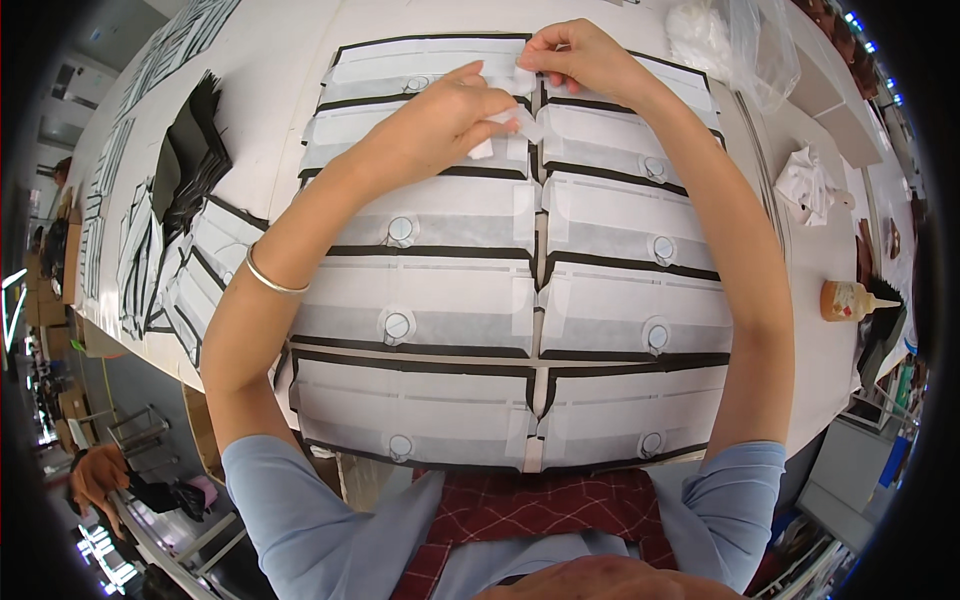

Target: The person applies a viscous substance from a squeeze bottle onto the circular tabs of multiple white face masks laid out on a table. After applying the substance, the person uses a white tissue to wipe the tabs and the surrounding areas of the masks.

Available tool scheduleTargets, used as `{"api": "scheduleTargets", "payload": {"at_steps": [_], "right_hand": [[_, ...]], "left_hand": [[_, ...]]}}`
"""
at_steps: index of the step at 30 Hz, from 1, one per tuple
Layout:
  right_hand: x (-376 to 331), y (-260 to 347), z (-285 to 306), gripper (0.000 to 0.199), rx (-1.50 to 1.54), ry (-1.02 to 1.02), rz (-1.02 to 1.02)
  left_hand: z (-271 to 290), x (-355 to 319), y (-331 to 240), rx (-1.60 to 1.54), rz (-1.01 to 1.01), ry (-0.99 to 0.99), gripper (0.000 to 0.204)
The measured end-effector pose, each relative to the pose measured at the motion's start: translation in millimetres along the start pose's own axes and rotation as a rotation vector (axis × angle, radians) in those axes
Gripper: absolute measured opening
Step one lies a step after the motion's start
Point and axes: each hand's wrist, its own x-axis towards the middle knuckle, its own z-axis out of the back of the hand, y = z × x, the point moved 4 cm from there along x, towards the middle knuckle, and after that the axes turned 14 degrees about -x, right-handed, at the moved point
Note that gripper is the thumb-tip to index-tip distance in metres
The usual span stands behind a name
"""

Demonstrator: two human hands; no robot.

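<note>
Two columns of white fabric-like panels [430, 300] with black borders lie before me, several in each column. Most show a round silvery disc [398, 326] near the lower edge. Thin translucent white patches [525, 303] cover their inner ends. My left hand [450, 118] is over the left column's second row, its thumb and fingers closed on thin white patches [520, 125]. At the inner end of the far left panel [440, 58], my right hand [585, 62] pinches a small white patch [521, 77], which appears to touch that panel.
Black sheets [190, 150] stand stacked on the left, beside a pile of black-edged white pieces [205, 265]. A clear plastic bag [755, 50] sits at the far right. Nearer on that side are a crumpled white cloth [805, 187] and a bottle with a pointed nozzle [848, 300].
</note>
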Motion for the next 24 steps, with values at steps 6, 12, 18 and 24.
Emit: {"api": "scheduleTargets", "payload": {"at_steps": [6, 12, 18, 24], "right_hand": [[1.8, 0.9, 2.6, 0.024, -0.039, -0.063, -0.043], [3.3, 1.8, 2.1, 0.025, -0.036, -0.062, -0.054], [4.5, -2.3, 0.9, 0.027, 0.017, -0.047, -0.078], [9.9, -11.9, 13.1, 0.019, 0.448, 0.058, -0.132]], "left_hand": [[-15.2, 7.7, -2.4, -0.073, 0.016, 0.128, 0.024], [-19.8, 10.6, -5.6, -0.122, 0.103, 0.167, 0.028], [-20.5, 9.1, -10.6, -0.138, 0.102, 0.206, 0.028], [-18.5, -0.5, -19.7, -0.197, 0.108, 0.162, 0.030]]}}
